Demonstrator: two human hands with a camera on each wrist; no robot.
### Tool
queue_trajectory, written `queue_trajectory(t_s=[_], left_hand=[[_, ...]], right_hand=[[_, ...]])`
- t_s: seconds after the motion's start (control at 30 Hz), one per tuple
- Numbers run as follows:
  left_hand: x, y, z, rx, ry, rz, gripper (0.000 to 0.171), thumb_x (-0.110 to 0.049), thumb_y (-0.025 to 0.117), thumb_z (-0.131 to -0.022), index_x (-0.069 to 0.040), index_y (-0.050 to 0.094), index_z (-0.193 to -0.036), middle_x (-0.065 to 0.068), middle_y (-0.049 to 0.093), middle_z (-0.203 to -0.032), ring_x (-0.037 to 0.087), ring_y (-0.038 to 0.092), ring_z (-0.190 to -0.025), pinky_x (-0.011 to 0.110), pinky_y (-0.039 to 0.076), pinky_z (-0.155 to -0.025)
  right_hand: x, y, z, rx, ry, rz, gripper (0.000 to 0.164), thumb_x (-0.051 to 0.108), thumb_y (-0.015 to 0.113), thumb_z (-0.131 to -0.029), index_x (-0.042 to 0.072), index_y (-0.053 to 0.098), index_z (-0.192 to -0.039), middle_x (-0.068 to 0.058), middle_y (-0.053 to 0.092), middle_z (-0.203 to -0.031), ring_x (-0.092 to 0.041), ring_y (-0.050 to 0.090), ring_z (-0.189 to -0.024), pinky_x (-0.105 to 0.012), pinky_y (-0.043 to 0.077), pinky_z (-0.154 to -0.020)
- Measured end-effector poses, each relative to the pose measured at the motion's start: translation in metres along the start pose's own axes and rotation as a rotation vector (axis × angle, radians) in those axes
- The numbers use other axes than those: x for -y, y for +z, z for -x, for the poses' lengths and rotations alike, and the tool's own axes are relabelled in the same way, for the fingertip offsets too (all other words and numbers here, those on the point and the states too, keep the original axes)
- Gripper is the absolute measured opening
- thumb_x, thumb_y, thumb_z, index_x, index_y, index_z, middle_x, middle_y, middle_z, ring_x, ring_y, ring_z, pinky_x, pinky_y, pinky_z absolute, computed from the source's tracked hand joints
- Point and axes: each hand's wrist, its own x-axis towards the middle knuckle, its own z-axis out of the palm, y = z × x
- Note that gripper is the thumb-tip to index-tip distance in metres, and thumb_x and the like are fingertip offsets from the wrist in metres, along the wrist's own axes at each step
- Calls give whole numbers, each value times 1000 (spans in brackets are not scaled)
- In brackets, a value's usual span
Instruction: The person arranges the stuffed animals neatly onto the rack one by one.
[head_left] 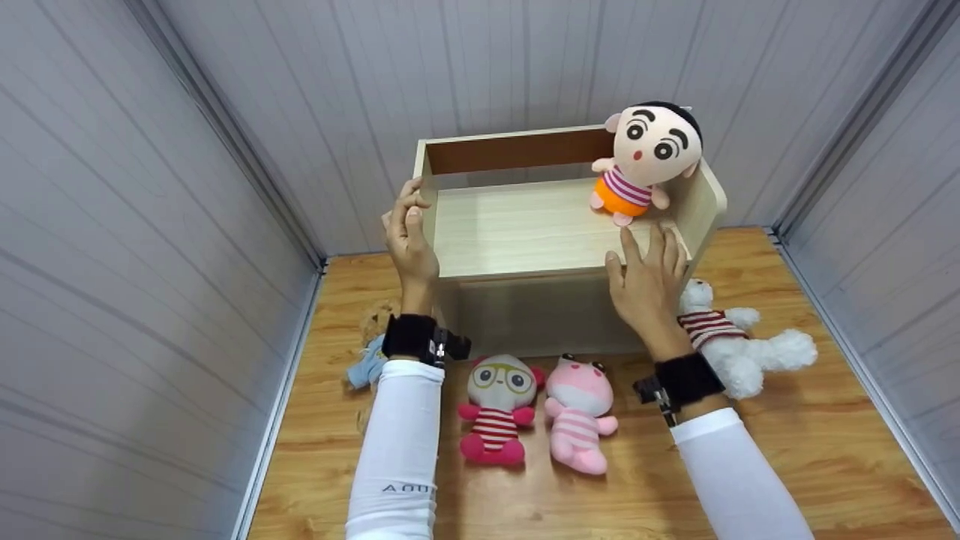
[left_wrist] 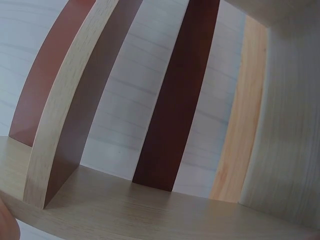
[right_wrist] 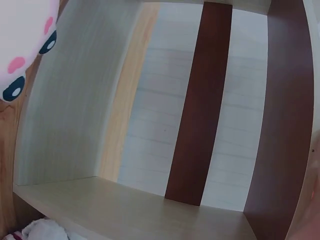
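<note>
Shelf unit: stands at centre of the head view, on the wooden floor. Doll in orange shorts: rests at the right end of the upper board, upper right of frame, just beyond the right hand. Panda plush and pink plush: lie side by side at lower centre, before the shelf front. White plush: lies at right, just beside the shelf. Blue-clad plush: lies at left, partly hidden by the left wristband.

Left hand: extends upward from bottom left of centre to the left side panel, fingers partly bent at its edge; cannot tell whether gripping or only touching. Right hand: reaches up and leftward from lower right, fingers extended and spread over the board's front right corner, grasping nothing.
</note>
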Motion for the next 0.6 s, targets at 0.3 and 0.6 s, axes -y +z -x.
queue_trajectory(t_s=[0.3,0.6], left_hand=[[-2,1,0,-7,-22,6,24,-3,38,-97,13,55,-93,33,60,-136,32,48,-119,31,29,-95],[-2,1,1,-10,-26,6,23,-2,39,-98,14,55,-93,33,59,-137,38,47,-123,30,27,-96]], right_hand=[[-5,-1,16,27,-49,6,62,44,47,-105,10,40,-156,-26,23,-166,-46,14,-154,-61,4,-123],[-6,-4,49,15,-78,-10,74,37,65,-97,15,34,-160,-21,20,-169,-45,10,-157,-63,12,-124]])
